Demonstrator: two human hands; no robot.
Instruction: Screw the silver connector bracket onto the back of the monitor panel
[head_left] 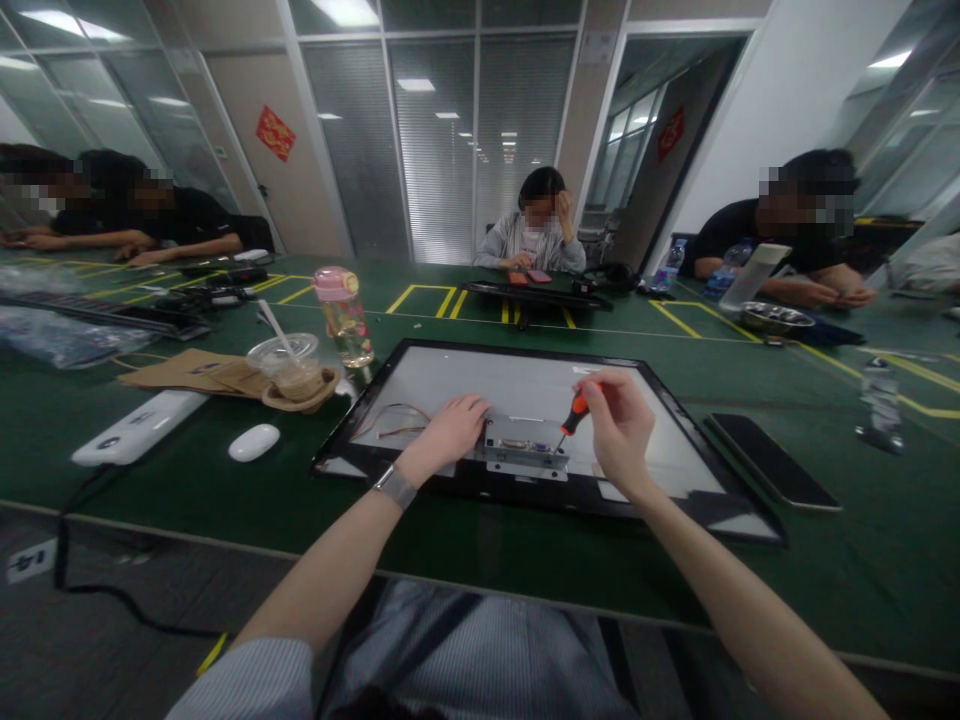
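Note:
In front of me a monitor panel lies on the table with its pale back up and black frame around it. Along its near side stands a metal bracket with video ports in its face. My left hand is closed at the bracket's left end, its fingertips partly hidden. A red and black screwdriver is pinched in my right hand, its shaft slanting down to the right part of the bracket. Thin wires lie on the panel left of my left hand.
On the left are a white mouse, a white power strip, an iced drink cup and a pink-lidded bottle. A dark phone-like slab lies right of the panel, a metal bowl beyond. Several people sit around the green table.

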